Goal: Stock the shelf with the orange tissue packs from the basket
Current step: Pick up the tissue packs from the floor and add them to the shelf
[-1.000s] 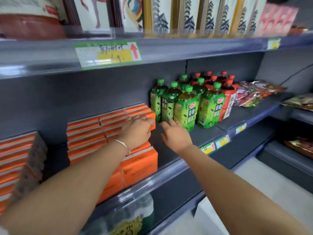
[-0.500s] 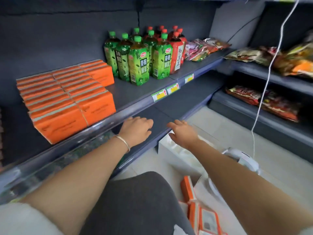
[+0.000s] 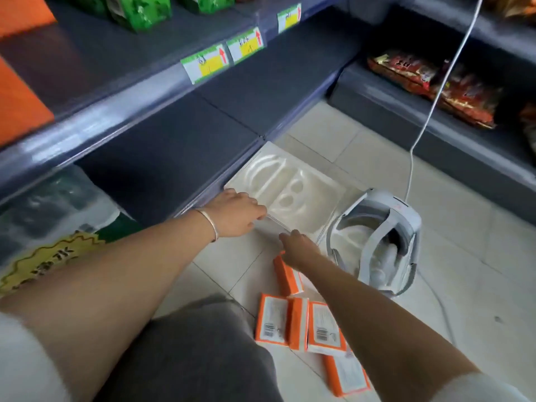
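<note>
Right hand [image 3: 298,250]: fingers hanging loosely extended, holding nothing; the nearer hand. Orange, flat rectangular tissue pack [image 3: 287,275]: standing on edge on the pale tiled floor [image 3: 362,158], lying under the wrist, just behind the fingertips; long axis pointing away toward the dark grey metal shelf [image 3: 174,140]. Left hand [image 3: 237,213]: fingers curling, grip impossible to tell.

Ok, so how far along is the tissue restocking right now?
Some orange packs already sit on the shelf at far left. No pack is held yet: the left hand and right hand reach down, the right just above the loose packs on the floor. At least five of those remain to shelve.
</note>
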Tool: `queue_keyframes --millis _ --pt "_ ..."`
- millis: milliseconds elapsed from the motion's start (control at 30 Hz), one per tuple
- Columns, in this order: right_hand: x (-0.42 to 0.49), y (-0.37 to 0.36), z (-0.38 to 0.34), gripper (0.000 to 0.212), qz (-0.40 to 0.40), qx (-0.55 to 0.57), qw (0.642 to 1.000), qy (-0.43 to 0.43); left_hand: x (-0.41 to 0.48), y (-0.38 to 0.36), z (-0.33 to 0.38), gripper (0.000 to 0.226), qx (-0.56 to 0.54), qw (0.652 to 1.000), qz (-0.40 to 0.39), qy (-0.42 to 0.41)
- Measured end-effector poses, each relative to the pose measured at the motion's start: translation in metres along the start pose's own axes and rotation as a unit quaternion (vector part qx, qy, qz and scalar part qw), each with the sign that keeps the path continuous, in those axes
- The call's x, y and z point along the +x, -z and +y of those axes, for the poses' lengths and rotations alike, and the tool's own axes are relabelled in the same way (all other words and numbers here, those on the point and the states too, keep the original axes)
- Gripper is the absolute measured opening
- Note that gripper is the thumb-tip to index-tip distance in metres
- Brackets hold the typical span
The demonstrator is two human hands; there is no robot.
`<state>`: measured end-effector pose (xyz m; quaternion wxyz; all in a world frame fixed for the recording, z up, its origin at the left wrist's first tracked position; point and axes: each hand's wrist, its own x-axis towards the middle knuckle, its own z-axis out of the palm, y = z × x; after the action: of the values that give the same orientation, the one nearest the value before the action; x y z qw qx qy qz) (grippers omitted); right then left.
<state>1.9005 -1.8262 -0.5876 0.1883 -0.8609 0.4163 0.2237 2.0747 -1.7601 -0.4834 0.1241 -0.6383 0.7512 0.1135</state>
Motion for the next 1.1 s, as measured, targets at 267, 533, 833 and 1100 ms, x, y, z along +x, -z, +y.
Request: queue_keyframes --millis 267,533,833,1100 --pt "0.031 -0.05 -0.002 0.052 -0.036 -0.139 0.989 -0.033 0.012 -0.033 -0.012 0.034 -0.018 0.996 -0.087 0.012" --pt "0.038 -0.049 -0.018 0.076 0.033 -0.025 0.999 -0.036 0.013 -0.048 -0.019 0.033 -0.042 0.988 -0.126 0.084" --pt "0.053 0.013 -0.064 0.04 0.134 0.189 0.968 0.093 0.004 -0.046 -0.033 0.045 -0.073 0.982 -0.048 0.167" --pt "0.048 0.035 -0.077 0.059 0.085 0.144 0.976 0.139 -0.004 -0.04 -0.044 0.035 -0.108 0.959 -0.009 0.262"
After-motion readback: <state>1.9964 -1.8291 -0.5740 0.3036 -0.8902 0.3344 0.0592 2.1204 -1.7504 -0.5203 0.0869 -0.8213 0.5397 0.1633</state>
